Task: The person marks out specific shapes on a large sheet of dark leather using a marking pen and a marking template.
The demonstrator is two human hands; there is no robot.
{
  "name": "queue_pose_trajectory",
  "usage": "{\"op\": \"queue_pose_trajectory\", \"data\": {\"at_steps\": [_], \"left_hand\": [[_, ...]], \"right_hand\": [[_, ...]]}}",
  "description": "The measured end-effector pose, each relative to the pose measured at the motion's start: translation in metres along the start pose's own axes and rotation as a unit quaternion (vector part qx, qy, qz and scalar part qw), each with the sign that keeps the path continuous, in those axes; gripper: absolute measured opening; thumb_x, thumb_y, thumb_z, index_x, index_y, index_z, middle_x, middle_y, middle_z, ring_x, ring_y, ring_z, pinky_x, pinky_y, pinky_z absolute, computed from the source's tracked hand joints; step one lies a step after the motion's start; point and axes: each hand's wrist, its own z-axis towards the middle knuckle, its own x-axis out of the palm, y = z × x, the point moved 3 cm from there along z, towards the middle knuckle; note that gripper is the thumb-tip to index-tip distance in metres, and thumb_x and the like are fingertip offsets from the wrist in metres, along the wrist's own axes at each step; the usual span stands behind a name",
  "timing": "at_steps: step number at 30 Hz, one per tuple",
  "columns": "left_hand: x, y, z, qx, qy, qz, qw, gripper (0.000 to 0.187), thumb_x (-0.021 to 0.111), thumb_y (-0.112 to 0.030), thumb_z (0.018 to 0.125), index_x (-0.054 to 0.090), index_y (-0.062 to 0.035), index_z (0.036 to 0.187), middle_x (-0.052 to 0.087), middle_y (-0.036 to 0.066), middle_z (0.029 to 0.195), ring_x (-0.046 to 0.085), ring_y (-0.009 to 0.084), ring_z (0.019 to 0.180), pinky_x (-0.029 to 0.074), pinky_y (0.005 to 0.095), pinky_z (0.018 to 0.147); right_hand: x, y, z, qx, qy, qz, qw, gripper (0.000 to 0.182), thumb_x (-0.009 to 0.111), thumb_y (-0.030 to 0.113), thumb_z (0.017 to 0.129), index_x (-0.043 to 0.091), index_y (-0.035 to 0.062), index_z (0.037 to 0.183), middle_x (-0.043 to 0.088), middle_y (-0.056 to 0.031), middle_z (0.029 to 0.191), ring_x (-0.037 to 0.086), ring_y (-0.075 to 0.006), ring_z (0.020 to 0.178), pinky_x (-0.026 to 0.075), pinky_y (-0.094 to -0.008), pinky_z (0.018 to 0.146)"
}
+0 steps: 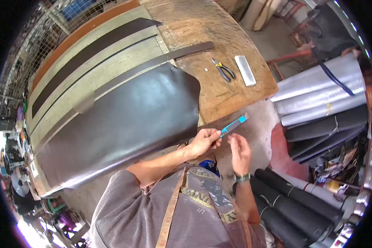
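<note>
My left hand (206, 142) is closed around the rear end of a blue and dark grey utility knife (232, 127), whose tip points up and to the right. Just below and right of the knife, my right hand (240, 152) has its fingers loosely extended and seems to hold nothing; a watch is on that wrist. A large sheet of dark brown leather (132, 115) covers the near part of the table beside my left arm, its front edge hanging over.
On the wooden table (219, 99) lie yellow-and-black pliers (223, 70), a whitish rectangular block (245, 70) and dark leather strips (95, 62). Silver rolls (322, 87) and black rolls (295, 202) stand to my right. A tape measure (169, 213) hangs over my chest.
</note>
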Motion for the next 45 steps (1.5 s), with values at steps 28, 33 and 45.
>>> {"op": "queue_pose_trajectory", "data": {"at_steps": [28,33,45], "left_hand": [[-0.188,-0.004,-0.096,-0.038,-0.739,0.48,0.472,0.072,0.059,-0.056,0.096,0.046,-0.0135,0.152,0.032,0.021,0.162,0.022,0.039,0.154,0.018,0.0521,0.127],[-0.188,-0.003,-0.097,-0.034,-0.736,0.479,0.477,0.072,0.056,-0.057,0.097,0.046,-0.0118,0.152,0.033,0.022,0.162,0.022,0.039,0.154,0.017,0.052,0.127],[-0.241,0.012,-0.174,-0.007,-0.65,0.544,0.531,0.076,0.052,-0.063,0.098,0.04,-0.0172,0.157,0.03,0.012,0.167,0.02,0.0337,0.157,0.016,0.0536,0.127]], "right_hand": [[0.282,-0.014,0.409,-0.479,0.335,-0.412,0.699,0.084,0.064,-0.002,0.079,0.034,0.0059,0.156,0.04,-0.0228,0.158,0.036,-0.0387,0.148,0.031,-0.048,0.122],[0.331,-0.019,0.431,-0.484,0.421,-0.447,0.623,0.08,0.068,0.0,0.072,0.043,0.0069,0.148,0.052,-0.0242,0.142,0.049,-0.043,0.133,0.039,-0.0536,0.112],[0.328,0.082,0.414,-0.536,0.308,-0.527,0.584,0.054,0.073,0.003,0.069,0.052,0.0024,0.119,0.058,-0.023,0.113,0.056,-0.0434,0.111,0.047,-0.0551,0.094]]}}
